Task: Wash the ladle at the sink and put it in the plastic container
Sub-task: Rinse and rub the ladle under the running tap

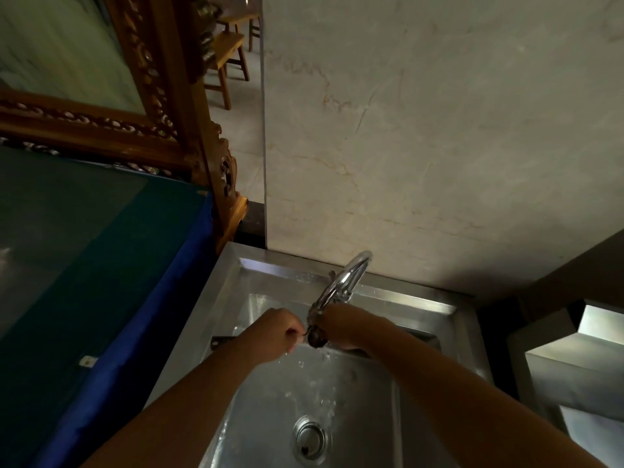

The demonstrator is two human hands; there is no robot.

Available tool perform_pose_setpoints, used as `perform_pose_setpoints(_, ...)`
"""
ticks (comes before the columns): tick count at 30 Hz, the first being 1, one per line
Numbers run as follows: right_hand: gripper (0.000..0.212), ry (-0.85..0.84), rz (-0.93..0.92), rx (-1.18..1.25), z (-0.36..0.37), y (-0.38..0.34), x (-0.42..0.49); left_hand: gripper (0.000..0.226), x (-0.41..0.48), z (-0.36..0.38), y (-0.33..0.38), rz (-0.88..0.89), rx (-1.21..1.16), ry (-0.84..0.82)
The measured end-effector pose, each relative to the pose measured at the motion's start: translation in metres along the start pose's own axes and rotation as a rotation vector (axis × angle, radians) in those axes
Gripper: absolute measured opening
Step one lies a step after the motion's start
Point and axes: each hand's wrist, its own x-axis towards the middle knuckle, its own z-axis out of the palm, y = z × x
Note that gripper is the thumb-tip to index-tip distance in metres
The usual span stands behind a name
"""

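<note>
Under the curved tap (341,285) you have both hands together over the steel sink (422,309), with the dark ladle bowl (316,337) between them in the running water. Your left hand (277,329) is curled, its fingers pinching at the bowl's edge — likely rubbing it — while your right hand (344,324) wraps round the far side to steady it. How firmly the right hand grips is hard to tell; the ladle's handle may be the dark bar poking out left of your left wrist, though the dim light leaves that unsure. Holding the bowl right at the spout lets the stream fall through it and run down toward the drain (309,437).

A blue-edged desk (135,332) crowds the sink's left side and a carved wooden frame (189,136) rises behind it. No plastic container is in view — you will have to look for it away from the basin.
</note>
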Motion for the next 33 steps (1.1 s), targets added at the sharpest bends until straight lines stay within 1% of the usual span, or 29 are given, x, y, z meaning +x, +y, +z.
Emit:
perform_pose_setpoints(2, 0.036, 0.066, -0.058, -0.084, 0.001, 0.001, 0.002, 0.023, 0.004, -0.005, 0.005, 0.022, 0.055, 0.011)
perform_pose_setpoints(3, 0.034, 0.096, -0.049, -0.084, 0.0, 0.002, 0.003, 0.023, 0.005, -0.008, 0.006, 0.021, 0.05, 0.025)
perform_pose_setpoints(4, 0.03, 0.127, 0.003, -0.008, -0.002, 0.004, 0.003, 0.023, 0.006, -0.011, 0.007, 0.016, 0.029, 0.048)
perform_pose_setpoints(6, 0.017, 0.211, 0.16, 0.351, -0.006, 0.005, 0.002, 0.019, 0.008, -0.013, 0.007, -0.007, -0.065, 0.111)
perform_pose_setpoints(7, 0.017, 0.271, 0.219, 0.565, -0.008, 0.005, 0.0, 0.019, 0.01, -0.012, 0.008, -0.023, -0.139, 0.14)
perform_pose_setpoints(9, 0.021, 0.378, 0.291, 0.934, -0.005, -0.002, -0.007, 0.026, 0.012, -0.005, 0.014, -0.061, -0.276, 0.191)
perform_pose_setpoints(12, 0.024, 0.453, 0.382, 1.303, 0.007, -0.014, -0.015, 0.027, 0.014, 0.013, 0.024, -0.123, -0.386, 0.252)
perform_pose_setpoints(14, 0.029, 0.47, 0.418, 1.468, 0.011, -0.016, -0.017, 0.022, 0.014, 0.025, 0.028, -0.163, -0.492, 0.277)
perform_pose_setpoints(15, 0.031, 0.474, 0.431, 1.493, 0.011, -0.015, -0.018, 0.018, 0.015, 0.029, 0.029, -0.178, -0.538, 0.279)
perform_pose_setpoints(17, 0.029, 0.472, 0.462, 1.451, 0.009, -0.012, -0.02, 0.012, 0.015, 0.031, 0.03, -0.178, -0.596, 0.252)
perform_pose_setpoints(19, 0.026, 0.449, 0.51, 1.397, 0.008, -0.009, -0.024, 0.009, 0.014, 0.029, 0.028, -0.182, -0.665, 0.178)
perform_pose_setpoints(21, 0.025, 0.426, 0.571, 1.372, 0.007, -0.004, -0.029, 0.012, 0.01, 0.026, 0.024, -0.197, -0.711, 0.078)
perform_pose_setpoints(24, 0.024, 0.425, 0.652, 1.425, 0.0, 0.01, -0.039, 0.017, 0.005, 0.022, 0.016, -0.182, -0.675, -0.015)
perform_pose_setpoints(27, 0.024, 0.47, 0.671, 1.509, -0.008, 0.03, -0.049, 0.014, -0.002, 0.017, 0.005, -0.16, -0.66, -0.028)
perform_pose_setpoints(31, 0.023, 0.477, 0.656, 1.517, -0.011, 0.048, -0.054, 0.016, -0.008, 0.011, -0.003, -0.126, -0.733, -0.015)
perform_pose_setpoints(33, 0.023, 0.501, 0.657, 1.557, -0.012, 0.053, -0.051, 0.017, -0.007, 0.011, -0.002, -0.121, -0.772, -0.021)
